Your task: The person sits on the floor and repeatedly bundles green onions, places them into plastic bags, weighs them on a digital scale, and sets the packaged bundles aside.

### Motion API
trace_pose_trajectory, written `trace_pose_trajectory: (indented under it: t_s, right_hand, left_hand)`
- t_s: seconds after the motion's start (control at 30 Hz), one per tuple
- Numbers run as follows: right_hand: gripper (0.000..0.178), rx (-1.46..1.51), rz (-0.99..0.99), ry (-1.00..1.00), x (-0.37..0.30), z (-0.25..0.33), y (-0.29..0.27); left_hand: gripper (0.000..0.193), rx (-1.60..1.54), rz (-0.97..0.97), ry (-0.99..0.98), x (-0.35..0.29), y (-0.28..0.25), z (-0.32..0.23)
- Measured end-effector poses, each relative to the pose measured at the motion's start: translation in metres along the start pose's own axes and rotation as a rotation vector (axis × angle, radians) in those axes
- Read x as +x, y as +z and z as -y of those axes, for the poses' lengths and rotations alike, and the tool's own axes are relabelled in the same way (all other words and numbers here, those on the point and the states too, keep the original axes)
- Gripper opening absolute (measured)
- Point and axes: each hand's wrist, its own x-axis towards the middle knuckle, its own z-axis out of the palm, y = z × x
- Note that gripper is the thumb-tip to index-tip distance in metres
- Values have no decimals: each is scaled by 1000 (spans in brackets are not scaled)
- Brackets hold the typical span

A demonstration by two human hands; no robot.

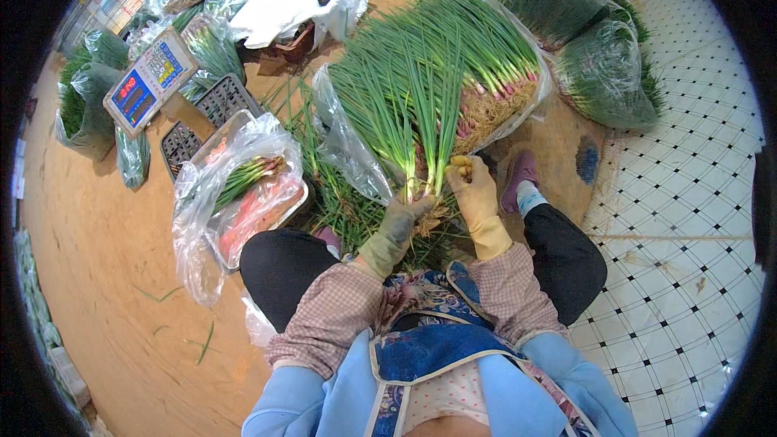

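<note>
My left hand [395,228], in a pale glove stained green, is closed round the root end of a small bunch of spring onions [439,133]. Their green tops point away from me, over a larger heap of spring onions [506,53] lying on clear plastic. Pale, stringy roots [429,222] hang between my two hands. My right hand [476,194], in a yellowish glove, is just right of the bunch's base, fingers curled in; what they pinch, if anything, is too small to make out.
Left of my knee, a white tray [303,197] lined with clear plastic bears a few spring onions. Beyond it are a digital scale [150,81] and a black crate [180,148]. Bagged greens [607,73] stand far right. Loose green trimmings [344,202] litter the floor before me.
</note>
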Motion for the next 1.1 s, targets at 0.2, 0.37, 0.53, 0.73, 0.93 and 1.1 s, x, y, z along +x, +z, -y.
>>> trace_pose_trajectory:
  t_s: [0.2,0.37,0.53,0.73,0.93,1.1]
  right_hand:
    - [29,-367,226,-122,15,20,16]
    - [19,366,206,27,10,-4,14]
    - [20,919,341,10,-16,-5,-2]
    - [16,1151,192,46,-46,-36,-28]
    - [14,1266,-1,251,-55,-38,-29]
    - [14,1068,85,172,-58,-21,-34]
  left_hand:
    - [35,478,-68,168,12,-4,12]
    - [26,-110,156,-156,3,-2,-10]
    - [19,-30,132,-35,15,-13,3]
    - [14,-35,95,61,17,-2,14]
    - [6,-29,120,48,18,-2,23]
    - [8,-54,114,12,18,3,17]
